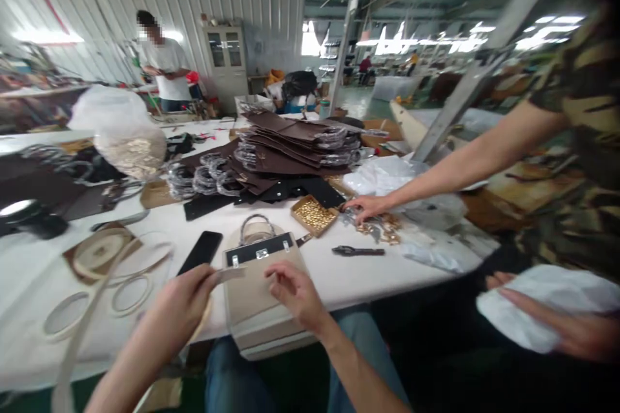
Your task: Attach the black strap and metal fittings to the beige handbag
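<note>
A beige handbag (261,297) with a black top panel, metal fittings and a plastic-wrapped handle (258,218) lies at the table's front edge, overhanging toward my knees. My left hand (191,293) is closed on a pale strip of tape (233,273), whose end reaches over the bag's upper left. Above the middle of the bag hovers my right hand (296,295), fingers loosely bent and apart, with nothing visible in them. A dark phone (201,253) lies just beyond my left hand. Left of it, a tape roll (99,253) rests on brown card, with loose rings nearby.
A box of gold pieces (314,214) stands behind the bag, before stacked brown panels (285,142). A co-worker's hand (365,208) reaches to metal parts at right; a white bundle (542,306) is in the other hand. A black tool (357,251) lies near the edge.
</note>
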Action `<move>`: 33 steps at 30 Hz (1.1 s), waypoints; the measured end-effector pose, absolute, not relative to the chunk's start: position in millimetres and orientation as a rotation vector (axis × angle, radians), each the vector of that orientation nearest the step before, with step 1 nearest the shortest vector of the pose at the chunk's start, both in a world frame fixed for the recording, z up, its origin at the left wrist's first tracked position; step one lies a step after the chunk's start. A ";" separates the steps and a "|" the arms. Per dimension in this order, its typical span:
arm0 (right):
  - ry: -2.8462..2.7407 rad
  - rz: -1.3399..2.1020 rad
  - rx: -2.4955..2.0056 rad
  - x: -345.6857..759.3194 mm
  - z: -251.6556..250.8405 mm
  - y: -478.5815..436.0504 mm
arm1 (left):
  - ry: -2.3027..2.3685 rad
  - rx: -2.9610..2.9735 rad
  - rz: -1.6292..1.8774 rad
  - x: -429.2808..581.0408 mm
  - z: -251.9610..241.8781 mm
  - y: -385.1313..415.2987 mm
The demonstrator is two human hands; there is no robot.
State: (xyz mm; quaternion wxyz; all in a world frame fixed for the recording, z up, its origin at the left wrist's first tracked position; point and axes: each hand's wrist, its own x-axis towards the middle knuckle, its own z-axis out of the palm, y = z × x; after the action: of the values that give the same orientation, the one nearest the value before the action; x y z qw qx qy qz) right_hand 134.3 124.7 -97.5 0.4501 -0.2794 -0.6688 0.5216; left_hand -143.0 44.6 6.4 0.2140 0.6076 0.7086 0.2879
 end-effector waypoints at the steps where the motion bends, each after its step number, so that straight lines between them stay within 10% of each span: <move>1: -1.620 1.329 -0.704 137.5 -98.5 125.9 | 1.959 1.760 0.681 -136.2 2.3 58.5; 33: -1.724 0.807 -1.473 79.1 -91.1 179.4 | 2.048 1.558 0.531 -115.6 -50.0 151.2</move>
State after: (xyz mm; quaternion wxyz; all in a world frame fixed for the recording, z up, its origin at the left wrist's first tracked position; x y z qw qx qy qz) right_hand 79.1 179.4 -91.1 0.3589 -0.5712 -0.6686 0.3129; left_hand -115.6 151.2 -50.0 0.2541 0.5734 0.7539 0.1956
